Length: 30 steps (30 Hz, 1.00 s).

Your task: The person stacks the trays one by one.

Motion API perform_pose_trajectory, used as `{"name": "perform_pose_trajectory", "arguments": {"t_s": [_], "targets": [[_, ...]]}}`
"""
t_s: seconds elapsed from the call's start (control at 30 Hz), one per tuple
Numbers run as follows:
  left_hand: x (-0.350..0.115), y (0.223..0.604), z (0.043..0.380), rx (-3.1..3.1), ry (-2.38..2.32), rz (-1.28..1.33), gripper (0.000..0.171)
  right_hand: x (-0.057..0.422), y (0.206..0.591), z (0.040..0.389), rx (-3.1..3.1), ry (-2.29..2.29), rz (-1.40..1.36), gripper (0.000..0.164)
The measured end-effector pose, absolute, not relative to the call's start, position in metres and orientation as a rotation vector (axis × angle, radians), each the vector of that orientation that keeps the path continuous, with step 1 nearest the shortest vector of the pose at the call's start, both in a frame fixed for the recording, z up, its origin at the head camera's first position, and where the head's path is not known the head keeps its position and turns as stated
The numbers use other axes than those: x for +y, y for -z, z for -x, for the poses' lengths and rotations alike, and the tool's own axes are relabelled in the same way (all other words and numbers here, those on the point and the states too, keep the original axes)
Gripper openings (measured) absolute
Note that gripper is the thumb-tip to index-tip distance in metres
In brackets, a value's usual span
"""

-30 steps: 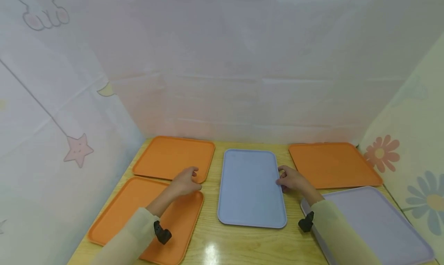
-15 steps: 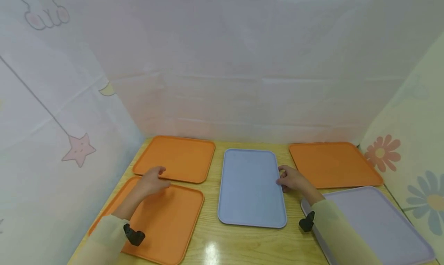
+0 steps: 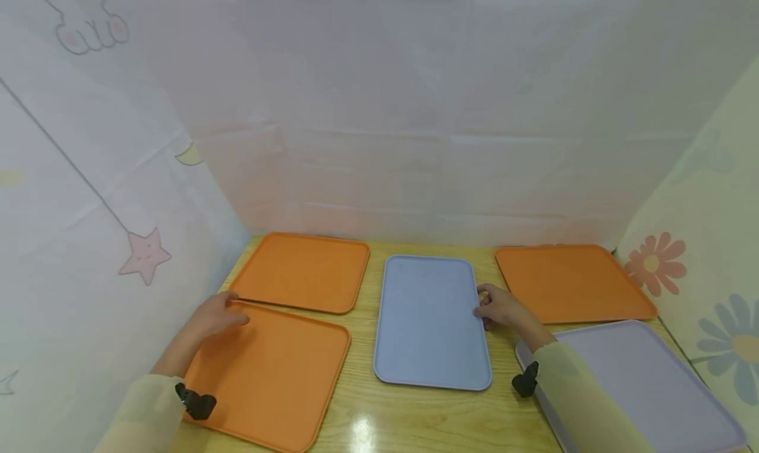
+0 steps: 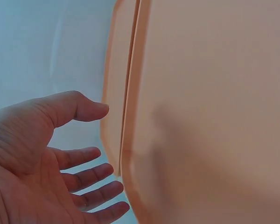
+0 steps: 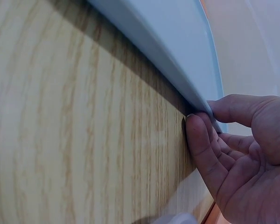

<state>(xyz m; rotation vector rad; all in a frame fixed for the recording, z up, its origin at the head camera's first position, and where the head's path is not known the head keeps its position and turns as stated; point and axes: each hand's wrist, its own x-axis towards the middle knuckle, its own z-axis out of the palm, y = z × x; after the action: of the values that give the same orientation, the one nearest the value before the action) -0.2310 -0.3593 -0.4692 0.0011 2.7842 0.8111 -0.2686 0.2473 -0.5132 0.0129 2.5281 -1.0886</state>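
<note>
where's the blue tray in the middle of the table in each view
Head: the blue tray sits just right of centre, in the lower half.
Left wrist: not in it.
Right wrist: upper part, its edge slanting down to the right.
Shared landmark, head and right wrist: the right hand pinching its edge.

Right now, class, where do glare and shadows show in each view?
Head view: bright glare on the wooden table, low in frame; left wrist view: a soft shadow on the near orange tray; right wrist view: a dark shadow under the edge of the blue tray.
</note>
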Motion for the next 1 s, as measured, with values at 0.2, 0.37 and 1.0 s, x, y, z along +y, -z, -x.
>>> {"name": "perform_pose_trajectory", "arguments": {"t_s": [0.2,0.37,1.0], "targets": [[-0.369,0.471,0.234,2.808,-0.698,0.055,0.082,0.248,0.516,0.269,2.526,1.101,-0.016,0.064],[-0.376,0.475,0.239,2.805,-0.624,0.123,0.085,0.248,0.516,0.268,2.534,1.104,-0.011,0.065],[-0.389,0.497,0.244,2.817,-0.467,0.144,0.075,0.25,0.52,0.271,2.514,1.124,-0.008,0.066]]}}
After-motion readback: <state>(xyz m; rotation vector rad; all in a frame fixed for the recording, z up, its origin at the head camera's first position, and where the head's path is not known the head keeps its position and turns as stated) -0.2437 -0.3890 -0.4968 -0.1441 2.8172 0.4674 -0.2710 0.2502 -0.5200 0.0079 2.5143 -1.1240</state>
